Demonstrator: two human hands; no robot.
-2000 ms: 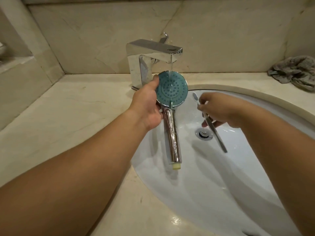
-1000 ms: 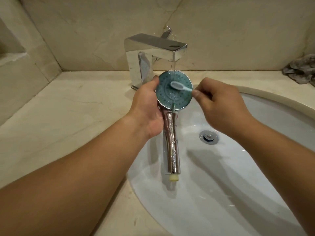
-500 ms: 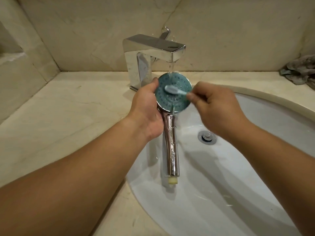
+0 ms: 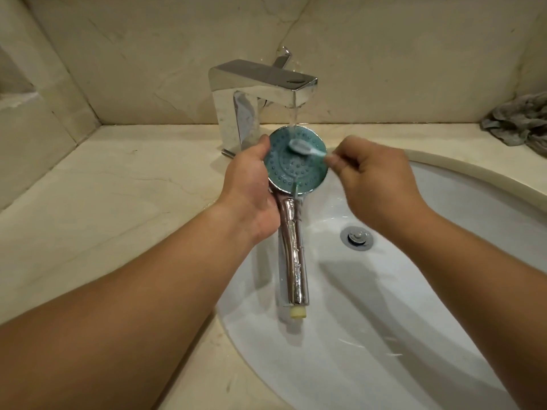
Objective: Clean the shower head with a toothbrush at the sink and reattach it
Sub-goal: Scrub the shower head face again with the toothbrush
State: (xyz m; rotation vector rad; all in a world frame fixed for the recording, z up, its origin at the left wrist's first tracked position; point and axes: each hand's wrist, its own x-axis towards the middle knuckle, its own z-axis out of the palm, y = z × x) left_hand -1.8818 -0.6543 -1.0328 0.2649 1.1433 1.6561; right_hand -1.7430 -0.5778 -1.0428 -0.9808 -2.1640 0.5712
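Handheld shower head [image 4: 297,161], count one: round teal-blue spray face dotted with rings of small nozzles, chrome rim, long chrome handle running toward the camera and ending in a pale yellow plastic fitting; face turned upward, wet; it is held in the air over the left part of the white oval ceramic sink basin [image 4: 399,335], directly under the spout of the square chrome faucet [image 4: 260,84]; a thin stream of water [image 4: 292,119] falls from the spout onto the far edge of the spray face.

Left hand [image 4: 251,190]: fingers curled round the neck below the disc, thumb laid against the disc's left rim.

Toothbrush [image 4: 305,147], count one: pale, whitish head and neck; head lies on the upper part of the spray face, just below the water stream; handle hidden in the right hand [image 4: 373,182], whose fingertips [image 4: 333,157] pinch the neck at the right edge of the disc, remaining fingers curled in.

Basin contents: one round chrome drain plug [image 4: 356,237] right of the handle; wet sheen and water streaks on the bowl; no pooled water discernible.

Beige marble counter [image 4: 118,196]: one crumpled grey cloth [image 4: 521,122] at the far right, well apart from the hands.
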